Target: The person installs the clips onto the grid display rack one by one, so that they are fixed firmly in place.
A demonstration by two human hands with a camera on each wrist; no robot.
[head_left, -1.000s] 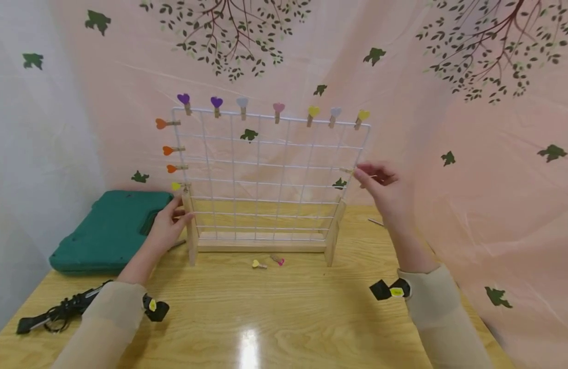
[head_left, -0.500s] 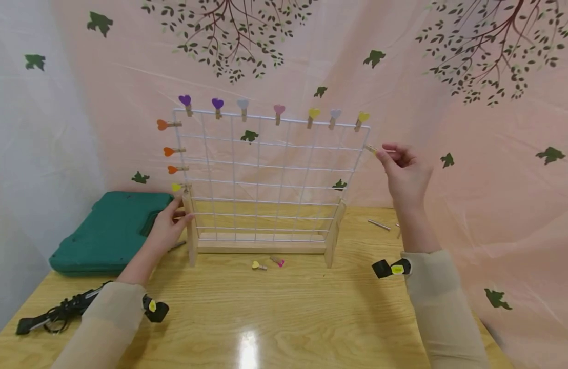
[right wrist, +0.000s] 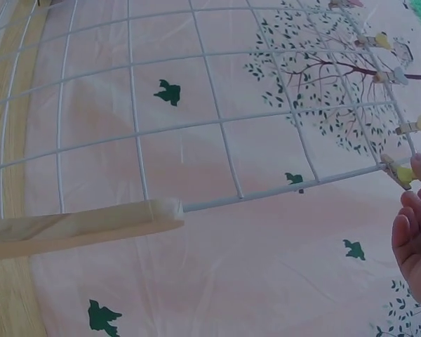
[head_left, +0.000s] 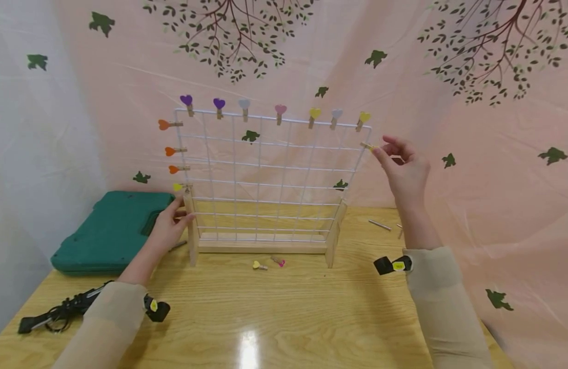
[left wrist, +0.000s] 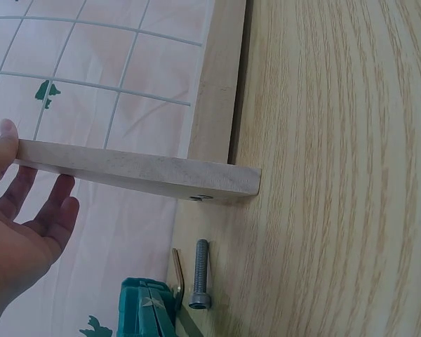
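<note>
A white wire grid stands upright in a wooden stand. Along its top edge sit several small clothespins with hearts, among them a pink one and a purple one. Orange-heart clothespins are clipped down the left edge. My left hand holds the stand's left post, thumb on one side and fingers on the other. Near the top of the grid's right edge, my right hand pinches a yellow-heart clothespin by its heart end, its wooden tip at the wire.
A yellow-heart clothespin and a pink-heart one lie before the stand. The green case is at the left, with a black gun-shaped object nearer. A bolt lies beside the left post, and a metal rod at right.
From lower on the right edge, my right hand has moved up and outward with the clothespin, then slightly left to the wire near the top corner. My left hand has stayed put.
</note>
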